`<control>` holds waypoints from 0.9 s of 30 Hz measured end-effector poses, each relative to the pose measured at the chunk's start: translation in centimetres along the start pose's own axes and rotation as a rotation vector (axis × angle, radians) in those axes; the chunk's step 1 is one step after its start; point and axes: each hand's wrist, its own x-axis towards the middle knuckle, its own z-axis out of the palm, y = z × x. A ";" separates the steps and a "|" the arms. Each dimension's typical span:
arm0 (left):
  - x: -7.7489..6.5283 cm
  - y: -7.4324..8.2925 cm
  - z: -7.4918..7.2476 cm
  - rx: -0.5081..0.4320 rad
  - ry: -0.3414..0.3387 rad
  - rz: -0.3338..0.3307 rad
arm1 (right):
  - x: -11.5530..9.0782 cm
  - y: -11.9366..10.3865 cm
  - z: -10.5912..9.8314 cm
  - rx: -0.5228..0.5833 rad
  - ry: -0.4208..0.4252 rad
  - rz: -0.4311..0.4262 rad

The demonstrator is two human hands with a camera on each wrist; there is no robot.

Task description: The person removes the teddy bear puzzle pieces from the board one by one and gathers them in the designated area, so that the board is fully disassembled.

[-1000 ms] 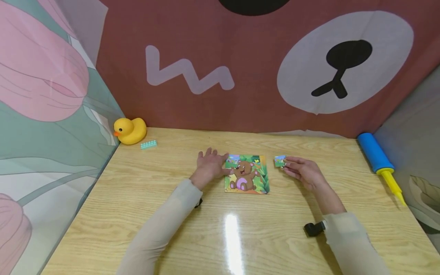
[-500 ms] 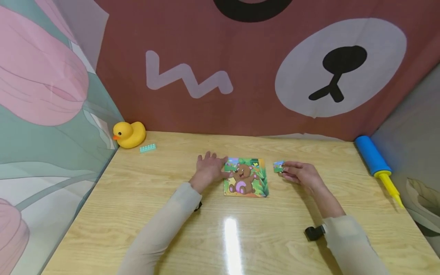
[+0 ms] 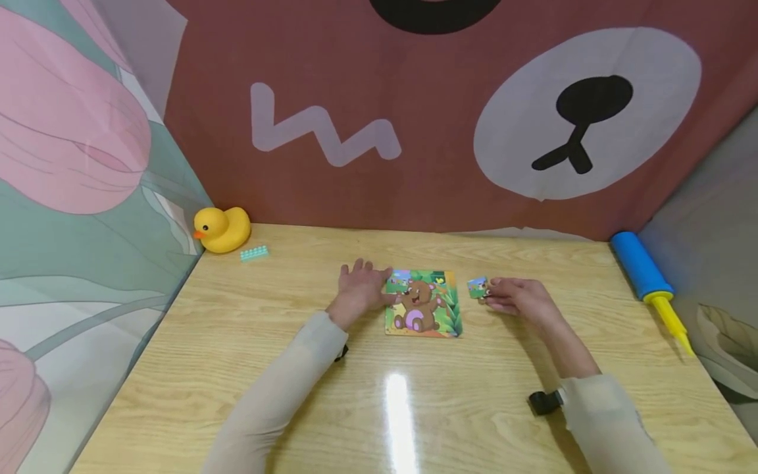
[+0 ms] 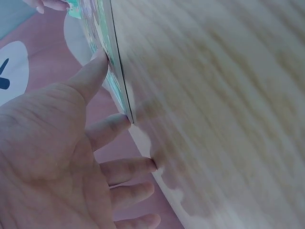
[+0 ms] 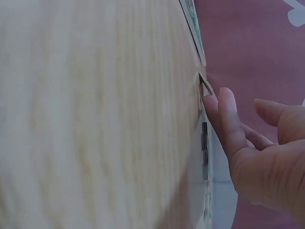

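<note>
A square picture puzzle (image 3: 422, 309) with a brown bear among green leaves lies on the table in the head view. Along its left side rests my left hand (image 3: 362, 289), fingers spread and nearly straight. In the left wrist view, the left thumb (image 4: 93, 71) and a fingertip touch the puzzle's edge. Right of the puzzle, a gap away, my right hand (image 3: 524, 299) pinches a small square puzzle piece (image 3: 476, 288) by its right edge; its picture side faces up. From the right wrist, that piece (image 5: 206, 85) shows edge-on, tilted, at the fingertips.
A yellow rubber duck (image 3: 222, 229) and a mint toy brick (image 3: 254, 253) stand at the back left of the wooden table (image 3: 462, 408). A blue and yellow hand pump (image 3: 645, 270) lies by the right edge. Printed cloth walls close off the back and sides.
The right hand has brought the puzzle piece slightly left, closer to the puzzle, and the piece has turned a little. The left hand stays at the puzzle's left side.
</note>
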 end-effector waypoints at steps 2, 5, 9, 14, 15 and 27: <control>0.0 0.0 0.0 -0.002 -0.004 0.000 | -0.1 0.1 0.1 -0.014 -0.004 -0.003; -0.1 0.0 0.1 -0.001 -0.009 -0.001 | -0.1 0.2 0.2 -0.021 -0.005 -0.006; -0.1 0.0 0.0 -0.006 -0.008 -0.006 | -0.2 0.2 0.2 -0.036 -0.013 -0.015; 0.0 0.0 0.0 -0.016 -0.008 -0.010 | -0.3 0.1 0.0 -0.041 -0.002 -0.012; 0.0 0.0 0.0 -0.016 -0.009 -0.011 | -0.4 0.1 0.0 -0.044 0.001 -0.012; -0.4 -0.2 0.1 -0.072 -0.009 0.009 | -0.3 -0.4 -0.2 -0.009 0.001 -0.040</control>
